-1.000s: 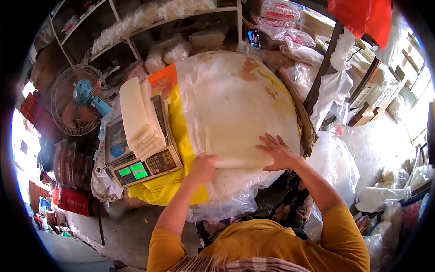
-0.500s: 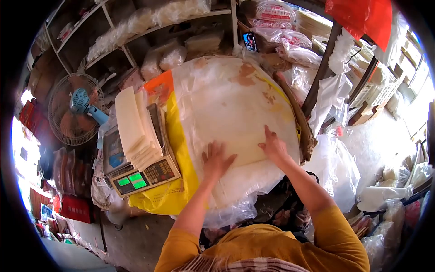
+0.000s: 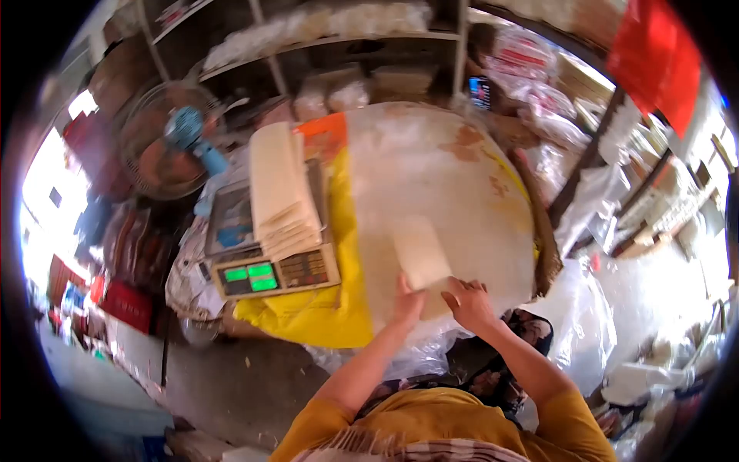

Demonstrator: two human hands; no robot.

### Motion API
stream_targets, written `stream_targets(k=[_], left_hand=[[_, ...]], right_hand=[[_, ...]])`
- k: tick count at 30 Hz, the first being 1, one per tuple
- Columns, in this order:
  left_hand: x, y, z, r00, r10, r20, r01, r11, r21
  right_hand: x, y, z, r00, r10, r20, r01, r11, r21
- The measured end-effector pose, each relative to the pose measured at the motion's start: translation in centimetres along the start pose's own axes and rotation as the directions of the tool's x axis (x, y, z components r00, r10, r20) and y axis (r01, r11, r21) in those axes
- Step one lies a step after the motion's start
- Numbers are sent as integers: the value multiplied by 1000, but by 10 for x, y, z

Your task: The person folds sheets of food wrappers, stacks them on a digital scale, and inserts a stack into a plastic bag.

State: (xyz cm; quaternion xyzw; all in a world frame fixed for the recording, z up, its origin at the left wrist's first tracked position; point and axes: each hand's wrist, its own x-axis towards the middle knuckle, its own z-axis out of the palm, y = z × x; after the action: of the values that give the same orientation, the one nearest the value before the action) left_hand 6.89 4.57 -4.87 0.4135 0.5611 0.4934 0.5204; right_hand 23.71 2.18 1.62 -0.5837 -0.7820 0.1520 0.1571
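Observation:
A cream-coloured sheet folded into a narrow strip (image 3: 422,256) lies at a slant over the plastic-covered round work surface (image 3: 392,154). My left hand (image 3: 409,302) pinches its near left corner, thumb and fingers closed. At the near right corner, my right hand (image 3: 470,305) has its fingers bent against the strip's edge, slightly blurred. To the left, a stack of similar folded sheets (image 3: 279,185) rests on a weighing scale (image 3: 312,269) with lit green displays, several layers showing at its near end.
A yellow plastic sheet (image 3: 356,292) runs under the scale's side of the surface. Behind the scale stands a fan (image 3: 185,127). Shelves with bagged goods (image 3: 323,31) line the back. A phone (image 3: 479,92) is propped at the back right, and clear plastic bags (image 3: 585,308) hang on the right.
Both hands lay flat on a wide pale sheet earlier; now they are closer together at the near end of a narrow folded strip. The view has turned, shifting the scene rightward.

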Motion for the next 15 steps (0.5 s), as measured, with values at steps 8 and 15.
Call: stream_targets(k=[8, 15], left_hand=[[-6, 249, -151, 824, 523, -219, -542, 840, -35], [79, 261, -279, 950, 240, -199, -259, 963, -79]], right_hand=[[67, -71, -63, 904, -274, -327, 349, 917, 195], [203, -199, -45, 876, -382, -295, 479, 767, 428]])
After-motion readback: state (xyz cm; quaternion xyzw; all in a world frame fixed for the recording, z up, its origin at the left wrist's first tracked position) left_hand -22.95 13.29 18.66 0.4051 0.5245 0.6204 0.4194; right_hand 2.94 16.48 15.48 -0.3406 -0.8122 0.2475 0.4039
